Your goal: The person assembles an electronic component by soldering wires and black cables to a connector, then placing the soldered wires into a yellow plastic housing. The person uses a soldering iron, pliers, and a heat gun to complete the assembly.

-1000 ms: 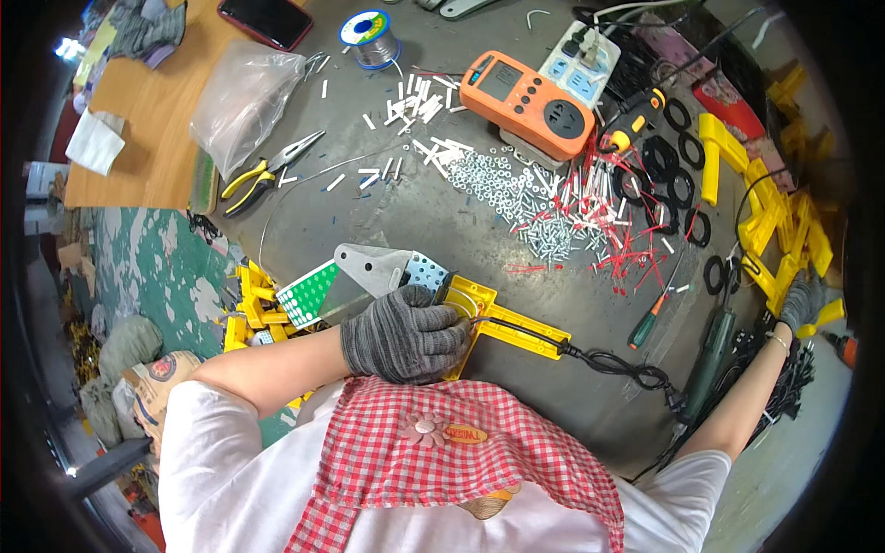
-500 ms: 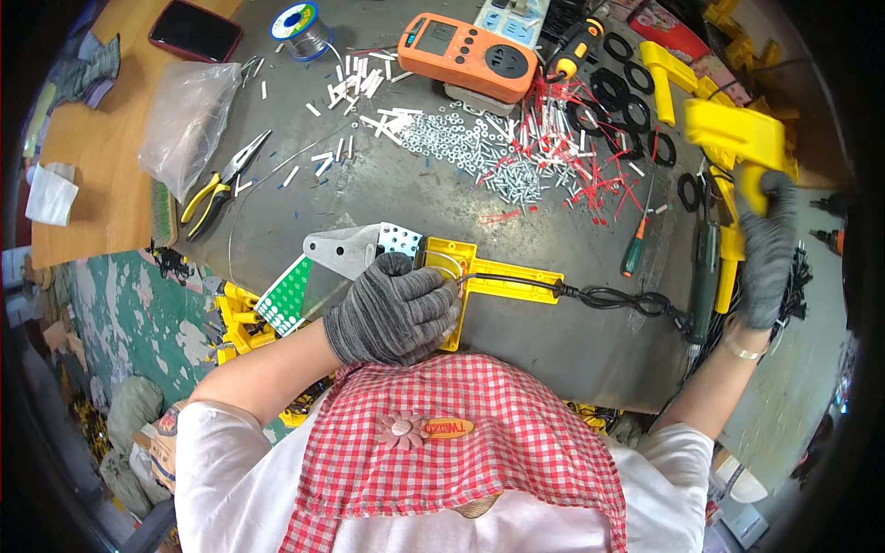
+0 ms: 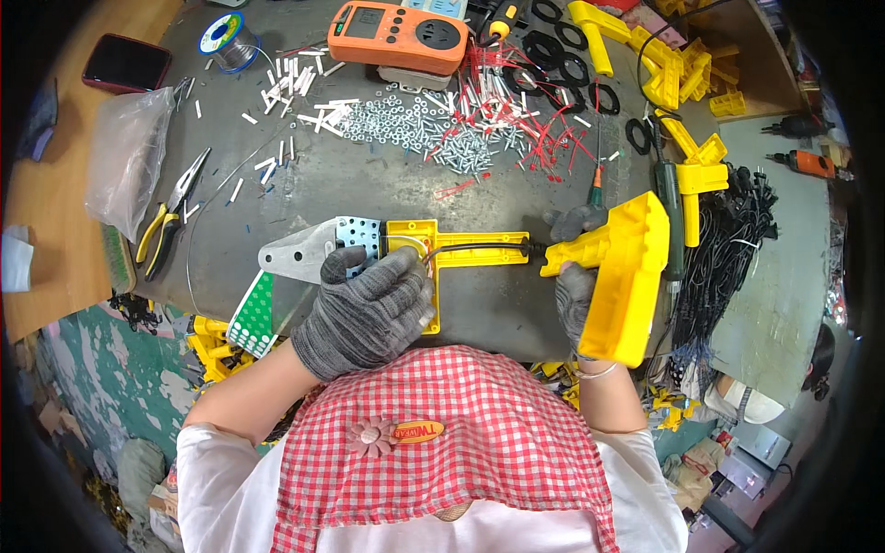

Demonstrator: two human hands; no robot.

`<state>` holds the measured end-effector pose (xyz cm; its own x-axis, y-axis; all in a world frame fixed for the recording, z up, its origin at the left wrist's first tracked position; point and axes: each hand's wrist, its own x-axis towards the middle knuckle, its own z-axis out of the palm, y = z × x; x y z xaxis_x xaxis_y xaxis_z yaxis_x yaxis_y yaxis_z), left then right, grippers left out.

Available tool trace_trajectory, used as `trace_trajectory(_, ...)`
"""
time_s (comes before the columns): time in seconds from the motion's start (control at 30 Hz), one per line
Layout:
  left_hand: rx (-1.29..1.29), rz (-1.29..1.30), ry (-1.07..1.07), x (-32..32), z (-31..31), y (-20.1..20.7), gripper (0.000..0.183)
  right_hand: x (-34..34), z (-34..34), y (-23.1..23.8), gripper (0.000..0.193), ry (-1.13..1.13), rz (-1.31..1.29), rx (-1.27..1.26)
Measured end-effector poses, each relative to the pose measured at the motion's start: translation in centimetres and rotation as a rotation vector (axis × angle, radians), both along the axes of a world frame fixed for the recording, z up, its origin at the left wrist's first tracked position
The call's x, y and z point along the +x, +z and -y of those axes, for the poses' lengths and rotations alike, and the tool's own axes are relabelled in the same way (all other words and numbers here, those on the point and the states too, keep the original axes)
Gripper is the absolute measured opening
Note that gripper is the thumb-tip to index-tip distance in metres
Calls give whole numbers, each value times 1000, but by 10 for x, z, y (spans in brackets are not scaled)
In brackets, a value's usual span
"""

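Observation:
My left hand (image 3: 369, 309), in a grey knit glove, is closed over a yellow plastic housing half (image 3: 484, 249) lying open side up on the bench. Wires run through it, and a black cable (image 3: 479, 245) lies along its handle. From its left side sticks out a grey metal plate (image 3: 300, 253) with holes, beside a light-blue dotted piece (image 3: 358, 232). A green patterned strip (image 3: 254, 313) slants below the plate. My right hand (image 3: 575, 300), gloved too, grips a second yellow housing half (image 3: 631, 276) by its handle, raised just right of the first; that half hides part of the hand.
Small screws (image 3: 466, 152), nuts (image 3: 378, 118), white tubes (image 3: 290, 83) and black rings (image 3: 573, 69) lie across the bench's far side. An orange meter (image 3: 396, 35) and solder spool (image 3: 229, 44) stand behind. Pliers (image 3: 171, 217) lie left; a dark-green power screwdriver (image 3: 670, 221) and black cables (image 3: 728, 249) are right.
My right hand has come from the far right toward the middle with the yellow housing half, now beside the first one. My left hand keeps its hold. The whole view has shifted.

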<state>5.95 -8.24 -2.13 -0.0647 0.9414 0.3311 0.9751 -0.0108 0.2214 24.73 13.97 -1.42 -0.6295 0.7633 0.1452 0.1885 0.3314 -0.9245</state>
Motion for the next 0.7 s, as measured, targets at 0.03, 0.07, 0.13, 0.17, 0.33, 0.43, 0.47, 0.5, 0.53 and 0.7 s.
trace_trajectory(0.03, 2, 2, 4, 1, 1, -1, 26, 0, 0, -3, 47, 4, 2, 2)
trace_trajectory(0.07, 5, -7, 10, 1, 3, -1, 26, 0, 0, -6, 46, 104, 11, 236)
trace_trajectory(0.13, 17, -11, 10, 0, 5, -2, 27, 9, 3, -12, 48, 277, 92, 491)
trace_trajectory(0.17, 19, -12, 16, 0, 8, -4, 28, 16, 7, -13, 52, 357, 161, 506)
trace_trajectory(0.33, -33, -12, 40, 1, 13, -4, 33, -17, 11, -1, 50, 384, 159, 745)
trace_trajectory(0.43, -17, 78, -17, -6, 15, 9, 26, -62, 18, 30, 46, 599, 131, 514)
trace_trajectory(0.47, 55, 235, -40, -12, 19, 9, 25, -65, 16, 28, 46, 597, 130, 512)
trace_trajectory(0.5, 127, 392, -62, -20, 25, 9, 25, -68, 15, 26, 47, 653, 214, 501)
trace_trajectory(0.53, 218, 455, -30, -30, 28, 9, 27, -69, 13, 23, 48, 709, 298, 488)
trace_trajectory(0.7, 51, 553, 238, -48, -9, 28, 51, -76, 8, 24, 50, 728, 378, 433)
